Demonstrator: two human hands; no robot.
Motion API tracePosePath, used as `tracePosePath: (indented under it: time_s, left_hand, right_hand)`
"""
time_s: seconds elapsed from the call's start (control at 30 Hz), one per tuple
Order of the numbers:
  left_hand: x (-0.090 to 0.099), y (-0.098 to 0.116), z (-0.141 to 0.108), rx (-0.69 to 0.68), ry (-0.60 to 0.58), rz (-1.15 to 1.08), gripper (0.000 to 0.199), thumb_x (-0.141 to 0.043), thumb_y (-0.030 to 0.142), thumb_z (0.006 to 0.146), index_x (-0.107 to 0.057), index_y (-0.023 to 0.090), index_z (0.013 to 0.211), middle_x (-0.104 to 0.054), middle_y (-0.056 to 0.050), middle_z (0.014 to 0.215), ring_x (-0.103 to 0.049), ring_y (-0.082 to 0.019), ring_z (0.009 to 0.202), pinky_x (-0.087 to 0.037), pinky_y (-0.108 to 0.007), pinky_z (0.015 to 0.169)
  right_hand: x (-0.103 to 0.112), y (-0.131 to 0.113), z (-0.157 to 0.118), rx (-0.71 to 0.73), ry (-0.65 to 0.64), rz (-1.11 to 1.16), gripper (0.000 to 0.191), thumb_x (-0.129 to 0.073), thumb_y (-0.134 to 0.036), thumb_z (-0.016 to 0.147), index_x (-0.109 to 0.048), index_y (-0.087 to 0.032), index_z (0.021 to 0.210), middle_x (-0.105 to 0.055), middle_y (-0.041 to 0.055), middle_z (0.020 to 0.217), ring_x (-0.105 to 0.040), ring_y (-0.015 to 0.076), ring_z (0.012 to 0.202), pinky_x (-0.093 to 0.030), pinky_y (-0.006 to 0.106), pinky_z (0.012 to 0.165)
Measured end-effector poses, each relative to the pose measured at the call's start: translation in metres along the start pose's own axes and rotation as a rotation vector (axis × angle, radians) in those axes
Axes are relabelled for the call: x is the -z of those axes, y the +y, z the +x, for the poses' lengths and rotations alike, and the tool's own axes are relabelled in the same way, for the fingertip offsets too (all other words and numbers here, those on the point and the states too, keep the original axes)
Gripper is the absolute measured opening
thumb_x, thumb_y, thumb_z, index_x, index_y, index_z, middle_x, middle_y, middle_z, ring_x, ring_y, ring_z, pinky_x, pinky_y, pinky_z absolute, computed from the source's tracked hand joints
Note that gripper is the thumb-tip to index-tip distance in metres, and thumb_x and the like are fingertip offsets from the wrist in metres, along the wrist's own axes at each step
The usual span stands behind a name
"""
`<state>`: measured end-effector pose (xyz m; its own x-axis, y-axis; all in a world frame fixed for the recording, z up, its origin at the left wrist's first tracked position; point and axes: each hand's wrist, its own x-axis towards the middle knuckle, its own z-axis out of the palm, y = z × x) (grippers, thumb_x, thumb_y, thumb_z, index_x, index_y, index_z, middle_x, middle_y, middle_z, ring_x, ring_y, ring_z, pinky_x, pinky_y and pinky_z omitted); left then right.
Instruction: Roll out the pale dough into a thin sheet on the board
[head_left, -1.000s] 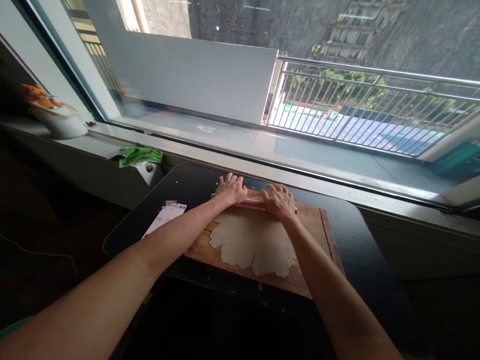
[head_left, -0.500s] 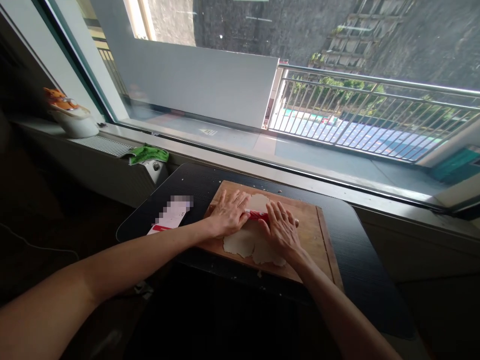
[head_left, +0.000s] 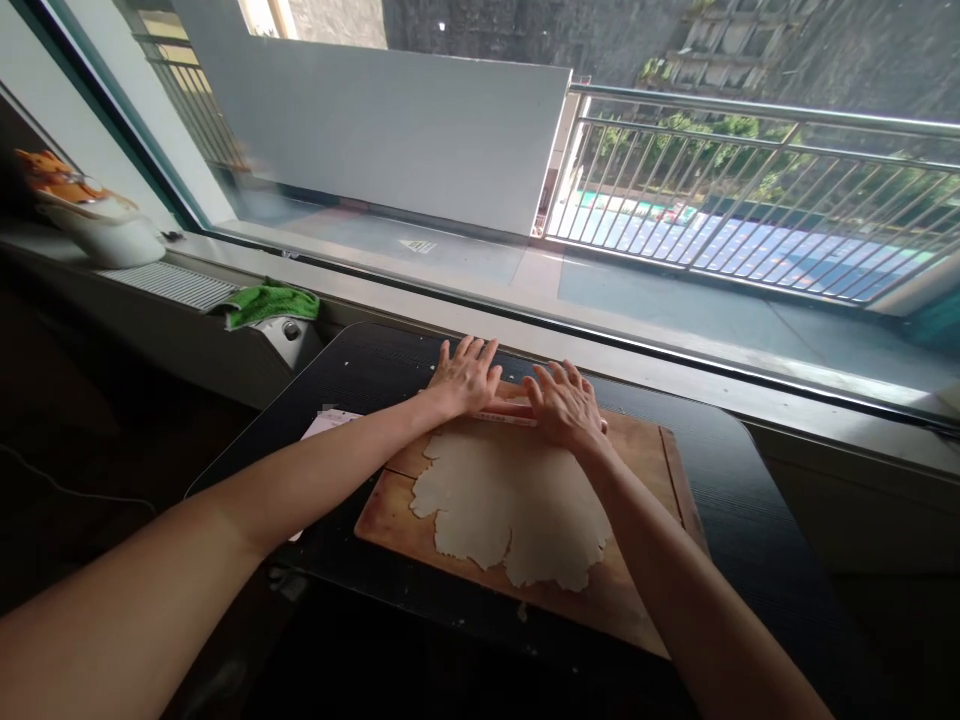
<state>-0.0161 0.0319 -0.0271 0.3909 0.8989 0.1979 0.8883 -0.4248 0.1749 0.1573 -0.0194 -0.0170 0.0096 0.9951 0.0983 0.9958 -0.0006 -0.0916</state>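
A thin, ragged-edged sheet of dough (head_left: 517, 500) lies on a wooden board (head_left: 645, 590). Across its far edge lies a rolling pin (head_left: 510, 410), red and pale in the middle. My left hand (head_left: 466, 376) rests flat on the pin's left part, fingers spread and pointing away from me. On the right part lies my right hand (head_left: 564, 402), palm down with its fingers apart. The pin's right tip shows beside it; its left end is hidden under my left hand.
The board sits on a black table (head_left: 750, 520). A pale paper or packet (head_left: 330, 422) lies left of my left forearm. Beyond are a radiator with a green cloth (head_left: 271, 303), a white pot (head_left: 112, 235) and a window.
Both hands and the pin have moved away from me, to the dough's far edge, uncovering more of the sheet. The camera view has shifted, and my left forearm now covers part of the paper.
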Motion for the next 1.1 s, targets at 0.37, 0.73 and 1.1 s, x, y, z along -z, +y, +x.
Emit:
tracePosePath:
  time_s: [0.37,0.73,1.1]
  left_hand:
    - [0.003,-0.004,0.016,0.096,0.008,-0.040,0.052,-0.033,0.035,0.101,-0.040,0.019,0.150,-0.052,-0.013,0.149,-0.036,-0.030,0.144,-0.025,-0.057,0.118]
    - [0.011,0.008,-0.032,0.214,-0.088,-0.057,0.047,-0.034,0.035,0.099,-0.054,0.020,0.138,-0.055,-0.013,0.147,-0.035,-0.032,0.145,-0.026,-0.061,0.116]
    - [0.033,-0.016,-0.118,-0.424,-0.194,0.083,0.059,-0.042,0.046,0.099,-0.045,0.014,0.149,-0.043,-0.016,0.157,-0.029,-0.029,0.151,-0.014,-0.053,0.123]
  right_hand:
    - [-0.004,0.003,0.018,-0.052,-0.005,0.030,0.056,-0.025,-0.051,0.103,-0.052,-0.023,0.144,-0.049,0.0080,0.152,-0.032,0.0279,0.146,-0.031,0.046,0.114]
    - [-0.001,-0.015,-0.061,-0.022,0.097,-0.044,0.051,-0.028,-0.046,0.103,-0.066,-0.020,0.126,-0.056,0.0105,0.146,-0.034,0.0305,0.144,-0.031,0.047,0.113]
    - [0.001,0.017,-0.117,0.203,0.166,0.010,0.045,-0.032,-0.040,0.103,-0.072,-0.019,0.099,-0.066,0.0143,0.121,-0.050,0.0276,0.125,-0.038,0.044,0.106]
